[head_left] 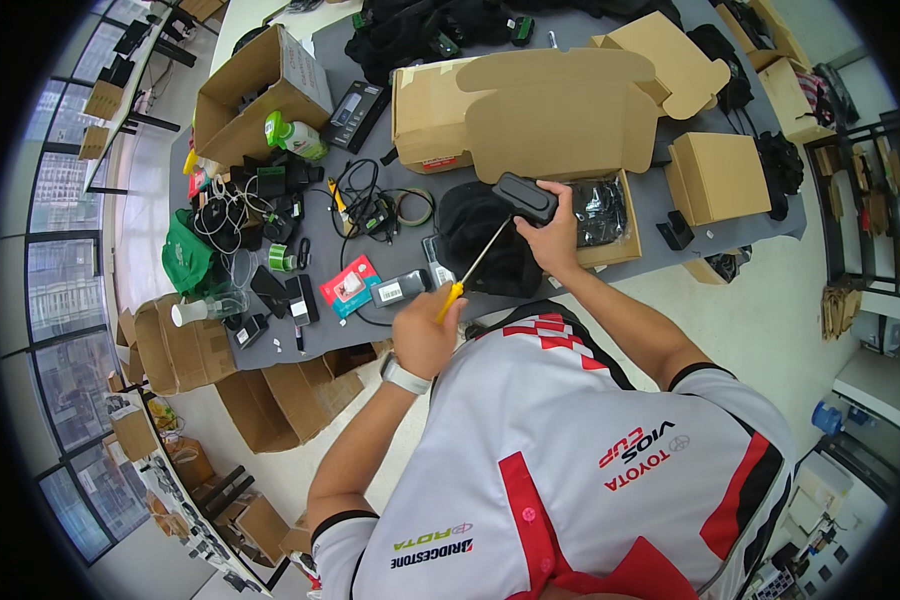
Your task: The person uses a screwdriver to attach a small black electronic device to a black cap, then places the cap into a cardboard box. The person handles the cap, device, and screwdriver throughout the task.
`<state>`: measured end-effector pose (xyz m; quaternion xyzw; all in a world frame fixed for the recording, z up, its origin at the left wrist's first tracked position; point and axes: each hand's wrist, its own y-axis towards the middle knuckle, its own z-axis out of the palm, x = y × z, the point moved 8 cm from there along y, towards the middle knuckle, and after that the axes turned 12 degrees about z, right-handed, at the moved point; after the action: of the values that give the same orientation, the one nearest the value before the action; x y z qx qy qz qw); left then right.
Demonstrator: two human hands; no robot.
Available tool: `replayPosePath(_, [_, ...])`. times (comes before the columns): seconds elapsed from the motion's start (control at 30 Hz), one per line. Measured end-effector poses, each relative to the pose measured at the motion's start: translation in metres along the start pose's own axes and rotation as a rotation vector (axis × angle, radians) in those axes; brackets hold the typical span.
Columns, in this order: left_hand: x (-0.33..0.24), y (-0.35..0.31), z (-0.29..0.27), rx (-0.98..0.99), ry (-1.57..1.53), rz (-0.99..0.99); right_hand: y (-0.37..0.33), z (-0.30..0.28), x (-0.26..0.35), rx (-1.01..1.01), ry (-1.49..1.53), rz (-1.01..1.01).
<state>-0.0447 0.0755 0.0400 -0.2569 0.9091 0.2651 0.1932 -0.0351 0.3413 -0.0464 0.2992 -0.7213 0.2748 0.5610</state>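
My left hand (pixel 425 335), with a pale watch on its wrist, is closed round the yellow handle of a screwdriver (pixel 485 252). The long metal shaft slants up and right, its tip at or close to a black, rounded box-like device (pixel 526 198). That device is gripped in my right hand (pixel 553 235), fingers and thumb at its right end. Beneath the shaft lies a black cloth cap or pouch (pixel 490 235); its exact kind is unclear. An open cardboard box (pixel 625 240) with black items in clear plastic stands beside my right hand.
On the grey tabletop (pixel 370 255) lie tangled black cables (pixel 365 205), a red-and-blue packet (pixel 350 287), a dark labelled box (pixel 400 288) and a green spray bottle (pixel 297 137). Large cardboard boxes (pixel 260 95) stand farther back, another box (pixel 715 178) at right. Empty cartons (pixel 280 400) sit below the left edge.
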Motion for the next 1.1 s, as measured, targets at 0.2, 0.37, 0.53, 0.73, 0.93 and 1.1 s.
replayPosePath(0.2, [0.029,-0.015,0.023,0.192,-0.318,-0.309,-0.002,0.007,-0.002,0.006,-0.042,0.003])
replayPosePath(0.37, [-0.004,0.007,0.008,0.257,0.418,0.161,-0.001,0.006,-0.005,0.063,-0.062,-0.002])
replayPosePath(0.53, [0.046,-0.029,0.037,0.27,-1.028,-0.994,-0.004,0.006,-0.007,0.073,-0.037,-0.029])
replayPosePath(0.73, [-0.002,0.005,0.023,0.352,0.32,0.077,0.011,0.0,-0.02,0.043,0.017,0.096])
replayPosePath(0.93, [0.015,0.013,-0.001,0.377,0.103,-0.06,0.022,-0.001,-0.033,0.229,0.119,0.209])
replayPosePath(1.1, [0.047,0.018,-0.03,0.108,-0.155,-0.379,0.014,0.016,-0.029,0.488,0.409,0.586])
